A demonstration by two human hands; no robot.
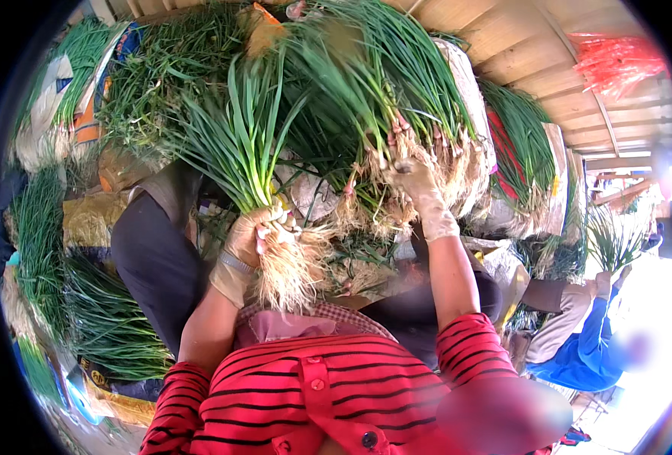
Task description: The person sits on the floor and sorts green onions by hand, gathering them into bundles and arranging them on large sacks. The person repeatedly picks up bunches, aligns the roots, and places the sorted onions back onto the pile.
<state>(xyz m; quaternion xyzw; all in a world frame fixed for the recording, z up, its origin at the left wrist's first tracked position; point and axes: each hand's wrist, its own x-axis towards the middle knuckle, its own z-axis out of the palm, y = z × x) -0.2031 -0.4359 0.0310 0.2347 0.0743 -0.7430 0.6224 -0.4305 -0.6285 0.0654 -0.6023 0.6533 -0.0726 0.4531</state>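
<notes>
My left hand (256,230), in a thin pale glove with a metal-banded watch at the wrist, grips a bunch of green garlic (254,176) just above the roots. Its leaves fan upward, and pinkish bulbs and a thick tuft of pale roots (290,273) show below my fingers. To the right, my gloved right hand (415,181) is at the near edge of a large heap of green garlic (421,74). Its fingers are closed around the bulb end of some stalks there; exactly how many is hidden. Leaves above that hand are blurred.
Loose cut leaves (165,74) are heaped at the back left. More green garlic (114,318) lies on sacks at my left, with another stack (518,142) at right. A co-worker in a blue top (580,352) sits at far right. Red plastic strips (620,62) lie or hang upper right.
</notes>
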